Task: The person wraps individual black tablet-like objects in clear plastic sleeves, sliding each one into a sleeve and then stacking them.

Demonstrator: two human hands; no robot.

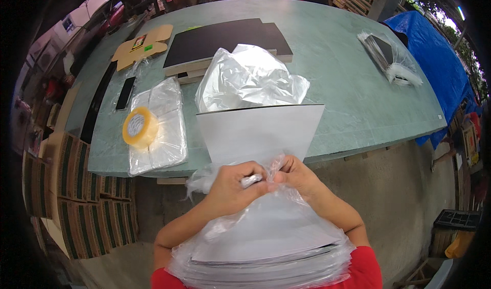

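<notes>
Both my hands are closed on clear plastic bags close in front of me. My left hand (239, 184) grips a bunched roll of the thin film, and my right hand (296, 176) pinches another gathered part beside it. Under and below my hands a stack of bagged white sheets (271, 232) rests against my body. Just beyond my hands stands a white panel with a dark top edge (261, 130), leaning at the table's near edge. Behind the panel lies a crumpled silvery plastic bag (250, 79).
On the green table (353, 104) lie a stack of black boards (220, 40), a tape roll (139, 127) on a packet of clear bags (166, 104), a phone (125, 93), a cardboard piece (140, 46) and a bagged bundle (381, 53). Stacked cartons (92, 217) stand at the left.
</notes>
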